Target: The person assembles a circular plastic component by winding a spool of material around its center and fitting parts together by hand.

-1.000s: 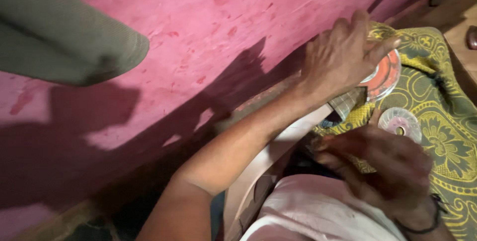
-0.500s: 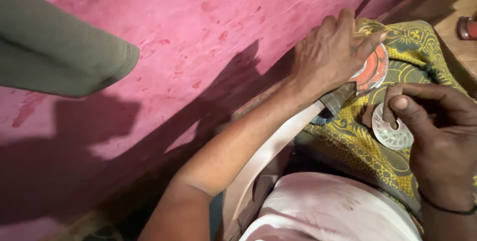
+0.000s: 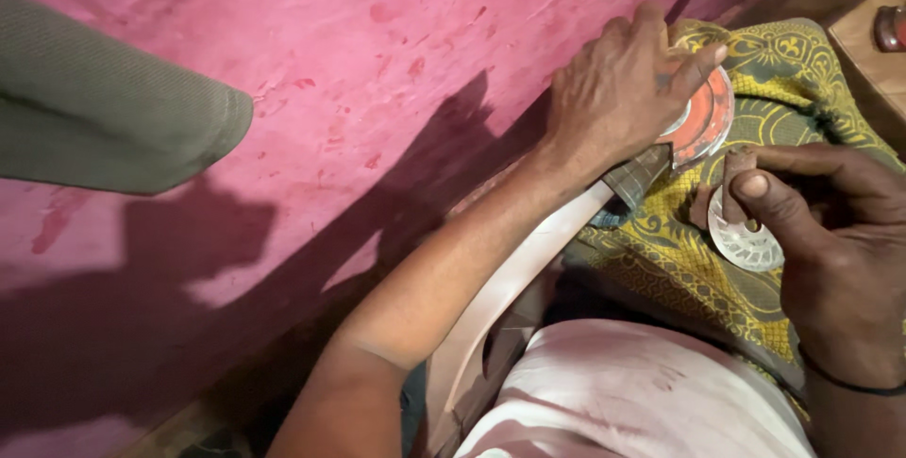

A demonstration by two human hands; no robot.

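Right hand (image 3: 830, 250) pinches a pale, perforated crescent-shaped piece (image 3: 746, 241) between thumb and fingers; thumb presses its upper edge, and the piece hangs just below the fingertips with its curve facing down and left. Left hand (image 3: 623, 90) rests spread on a round orange disc (image 3: 703, 118), palm down and fingers curled over the near rim, not lifting it. The disc lies up and left of the right hand's pinch, near it but apart. Both rest over a yellow patterned cloth (image 3: 661, 269). Left hand is nearer the disc.
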